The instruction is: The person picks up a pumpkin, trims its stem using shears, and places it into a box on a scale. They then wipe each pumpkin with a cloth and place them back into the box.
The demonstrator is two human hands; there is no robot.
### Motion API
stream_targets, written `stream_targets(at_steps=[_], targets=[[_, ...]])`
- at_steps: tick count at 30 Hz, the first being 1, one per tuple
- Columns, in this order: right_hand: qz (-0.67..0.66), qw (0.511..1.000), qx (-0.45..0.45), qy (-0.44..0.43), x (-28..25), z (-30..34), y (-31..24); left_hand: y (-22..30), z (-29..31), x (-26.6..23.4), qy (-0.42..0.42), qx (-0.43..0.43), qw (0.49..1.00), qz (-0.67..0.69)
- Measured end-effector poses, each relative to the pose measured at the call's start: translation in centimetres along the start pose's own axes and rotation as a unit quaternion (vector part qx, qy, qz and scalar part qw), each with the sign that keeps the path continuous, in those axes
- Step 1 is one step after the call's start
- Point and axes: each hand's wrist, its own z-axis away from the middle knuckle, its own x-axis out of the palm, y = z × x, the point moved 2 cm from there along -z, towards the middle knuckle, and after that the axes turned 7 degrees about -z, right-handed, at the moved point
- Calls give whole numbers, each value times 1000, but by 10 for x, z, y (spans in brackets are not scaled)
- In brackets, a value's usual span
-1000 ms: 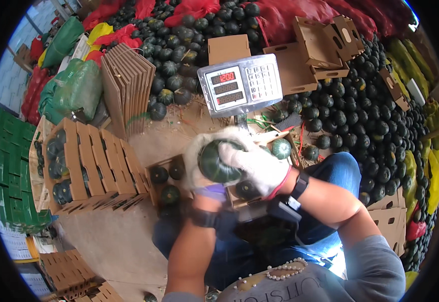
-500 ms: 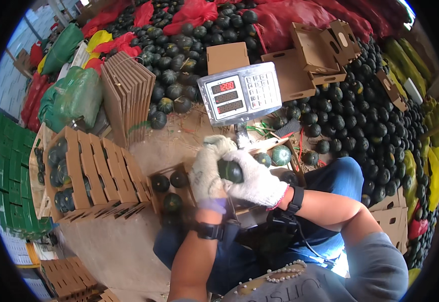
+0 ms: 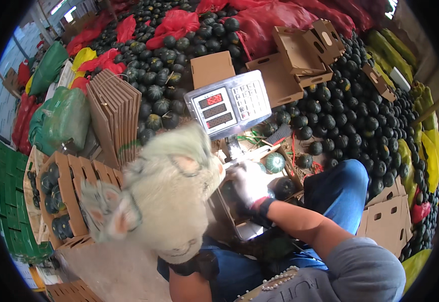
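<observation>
My left hand (image 3: 171, 186), in a pale knitted glove with worn patches, is raised close to the camera. It is blurred, its fingers look apart, and I see nothing in it. Down at an open carton (image 3: 298, 177), my right hand (image 3: 249, 182) in a whitish glove reaches over dark green squashes. Strong light bleaches it, and its fingers are partly hidden. Beside it in the carton lie a lighter striped squash (image 3: 275, 162) and a dark squash (image 3: 284, 187). The carton rests at a scale with a grey display head (image 3: 228, 104) lit in red.
Squashes (image 3: 348, 118) are heaped at the right and far side, with red mesh bags (image 3: 275, 25) behind. Flat cartons (image 3: 111, 113) lean at the left, near a stack of filled cartons (image 3: 73, 168). Empty cartons (image 3: 300, 53) lie beyond the scale.
Both hands were around a dark squash above the carton. They have parted: the left has risen toward the camera, the right has lowered into the carton. The scale's display has changed.
</observation>
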Motion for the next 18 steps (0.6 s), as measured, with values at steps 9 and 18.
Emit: stream_targets(at_steps=[9, 18], targets=[[-554, 736, 343, -183, -47, -42, 20, -23, -18, 52, -125, -45, 991, -16], [-203, 976, -55, 56, -110, -75, -59, -57, -18, 217, -96, -238, 958, 128]])
